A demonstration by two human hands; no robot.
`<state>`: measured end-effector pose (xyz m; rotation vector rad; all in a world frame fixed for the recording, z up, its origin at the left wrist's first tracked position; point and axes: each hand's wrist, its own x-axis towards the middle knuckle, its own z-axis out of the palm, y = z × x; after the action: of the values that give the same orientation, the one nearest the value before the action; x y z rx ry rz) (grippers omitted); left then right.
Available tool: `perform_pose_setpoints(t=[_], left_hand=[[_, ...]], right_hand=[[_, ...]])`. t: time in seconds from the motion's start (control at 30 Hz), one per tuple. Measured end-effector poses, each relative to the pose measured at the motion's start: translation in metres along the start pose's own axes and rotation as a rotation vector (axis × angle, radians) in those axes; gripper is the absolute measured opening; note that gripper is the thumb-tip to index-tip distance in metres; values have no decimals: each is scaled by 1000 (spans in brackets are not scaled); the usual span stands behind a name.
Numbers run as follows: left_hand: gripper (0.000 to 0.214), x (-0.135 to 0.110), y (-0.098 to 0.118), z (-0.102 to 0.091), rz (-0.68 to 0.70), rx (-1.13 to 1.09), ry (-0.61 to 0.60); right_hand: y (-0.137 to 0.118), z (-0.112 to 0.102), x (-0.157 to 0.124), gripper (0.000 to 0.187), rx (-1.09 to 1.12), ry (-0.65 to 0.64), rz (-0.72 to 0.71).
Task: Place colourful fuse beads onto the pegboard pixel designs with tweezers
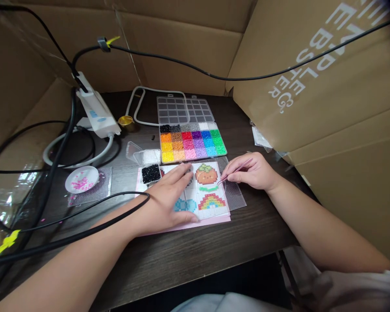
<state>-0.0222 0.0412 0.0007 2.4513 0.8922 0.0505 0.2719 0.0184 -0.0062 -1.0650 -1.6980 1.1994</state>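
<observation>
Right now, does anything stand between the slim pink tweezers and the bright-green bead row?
Nothing visible: the slim pink tweezers in the right hand point toward the bright-green bead row; the spread left hand lies left of it.

Left hand [162, 199] palm down, thumb splayed, right hand [251, 171] pinching, both forearms [325, 229] bare

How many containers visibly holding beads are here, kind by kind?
Round white dish: 1
Open clear plastic compartment case: 1
Small clear plastic boxes, one of black beads, one of white beads: 2
Total: 4
</observation>
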Motion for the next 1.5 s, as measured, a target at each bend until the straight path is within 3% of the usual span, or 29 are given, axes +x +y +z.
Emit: perform_pose_setpoints(t=[0.77,0.9,1.07,1.2,1.37,1.5], left_hand=[[102,0,-1,1,1,-15,5],[101,0,-1,0,3,-32,18],[101,0,0,-1,2,-40,16],[103,-1,0,0,-11,-13,8],[102,-1,0,0,-12,-22,13],[103,0,0,0,-6,-30,15]], right_hand=[[0,-1,-1,13,-3,50,77],[7,-4,2,11,60,162,40],[15,-9,13,16,151,477,-43],[16,-11,22,16,89,669,-75],[17,-11,26,14,-47,639,14],[21,-12,23,14,-7,666,-16]])
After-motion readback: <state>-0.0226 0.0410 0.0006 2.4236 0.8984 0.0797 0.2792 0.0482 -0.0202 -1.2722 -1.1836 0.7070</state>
